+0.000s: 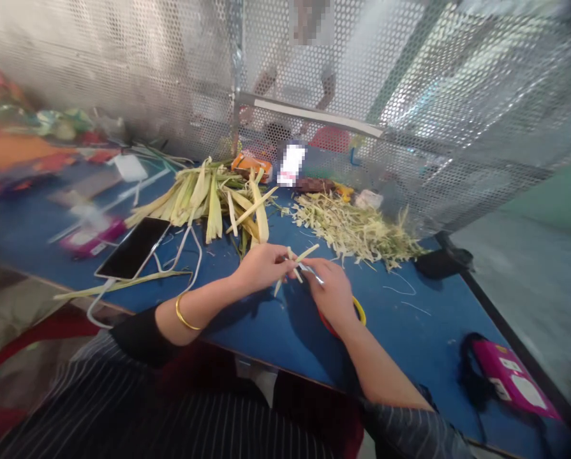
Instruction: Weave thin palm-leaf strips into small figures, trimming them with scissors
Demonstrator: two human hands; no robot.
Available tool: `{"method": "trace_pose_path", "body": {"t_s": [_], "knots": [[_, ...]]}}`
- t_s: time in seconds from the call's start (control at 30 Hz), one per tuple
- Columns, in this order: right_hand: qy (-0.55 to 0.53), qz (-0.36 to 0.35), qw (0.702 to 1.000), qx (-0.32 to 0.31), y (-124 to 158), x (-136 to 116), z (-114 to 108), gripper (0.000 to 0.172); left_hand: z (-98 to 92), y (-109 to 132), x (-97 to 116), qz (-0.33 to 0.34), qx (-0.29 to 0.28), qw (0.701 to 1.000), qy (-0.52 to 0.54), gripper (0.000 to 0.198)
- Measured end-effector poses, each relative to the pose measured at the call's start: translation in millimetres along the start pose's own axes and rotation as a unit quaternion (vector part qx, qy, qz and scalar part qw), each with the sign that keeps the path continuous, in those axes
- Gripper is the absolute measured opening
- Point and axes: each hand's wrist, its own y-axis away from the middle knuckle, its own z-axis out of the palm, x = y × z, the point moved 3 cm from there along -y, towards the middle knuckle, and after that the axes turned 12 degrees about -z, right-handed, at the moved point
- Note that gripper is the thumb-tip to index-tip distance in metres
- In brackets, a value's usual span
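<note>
My left hand (263,268) pinches a pale yellow-green strip of dried husk or leaf (309,253), whose ends stick out past the fingertips. In my right hand (333,290) are scissors (360,310); their red and yellow handle loops show around and below the palm. The silver blades (314,274) point toward my left fingertips, beside the strip. Whether the blades touch it I cannot tell. Beyond my left hand lies a bundle of long pale husks (208,197). A heap of short cut pieces (356,229) rests beyond my right hand.
A dark-screened phone (133,248) with a white cable lies left on the blue table (275,338). A lit phone (291,164) and an orange packet (251,167) stand by the perforated metal screen (170,70). Magenta boxes (512,376) sit at both sides. A person shows behind the screen.
</note>
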Motion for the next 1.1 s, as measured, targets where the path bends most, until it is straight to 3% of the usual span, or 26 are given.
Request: {"method": "trace_pose_path", "body": {"t_s": [0.07, 0.17, 0.3, 0.4, 0.53, 0.6, 0.7, 0.83, 0.97, 1.07, 1.1], "knots": [[0.009, 0.05, 0.997, 0.057, -0.5, 7.2, -15.2, 0.02, -2.5, 3.7, 4.4, 0.063, 0.06, 0.979, -0.183, 0.024], [0.023, 0.089, 0.985, 0.143, -12.8, 14.6, -41.7, 0.022, 1.6, 7.8, 6.1, 0.121, 0.045, 0.923, -0.362, 0.028], [0.027, 0.029, 0.997, 0.069, -66.5, 8.4, -46.9, 0.021, 5.0, 8.1, 4.6, 0.151, 0.034, 0.893, -0.424, 0.044], [0.022, -0.009, 0.999, -0.022, -116.9, -7.5, -20.7, 0.017, 4.7, 6.4, 2.5, 0.144, 0.047, 0.891, -0.427, 0.061], [0.054, -0.066, 0.986, -0.144, -166.7, -38.6, 38.2, 0.016, 7.2, 5.7, -0.1, 0.146, 0.054, 0.905, -0.396, 0.08], [0.075, -0.055, 0.975, -0.202, -181.3, -49.4, 69.4, 0.024, 10.7, 5.8, -1.7, 0.147, 0.038, 0.91, -0.387, 0.075], [0.132, -0.022, 0.959, -0.25, -193.9, -57.2, 107.5, 0.039, 14.6, 6.3, -3.8, 0.156, 0.024, 0.917, -0.367, 0.052], [0.152, 0.002, 0.955, -0.256, -199.0, -58.8, 131.3, 0.019, 15.4, 9.5, -2.6, 0.207, 0.019, 0.914, -0.349, 0.032], [0.064, 0.058, 0.974, -0.211, -198.0, -49.5, 116.2, 0.014, 12.5, 11.1, 0.0, 0.164, 0.023, 0.914, -0.371, 0.036], [-0.04, 0.089, 0.978, -0.185, -190.3, -39.7, 86.1, 0.018, 9.5, 11.7, 3.0, 0.157, 0.045, 0.908, -0.385, 0.038], [-0.135, 0.121, 0.971, -0.156, -184.5, -36.2, 73.9, 0.017, 8.1, 11.5, 3.6, 0.16, 0.045, 0.91, -0.381, 0.034]]}}
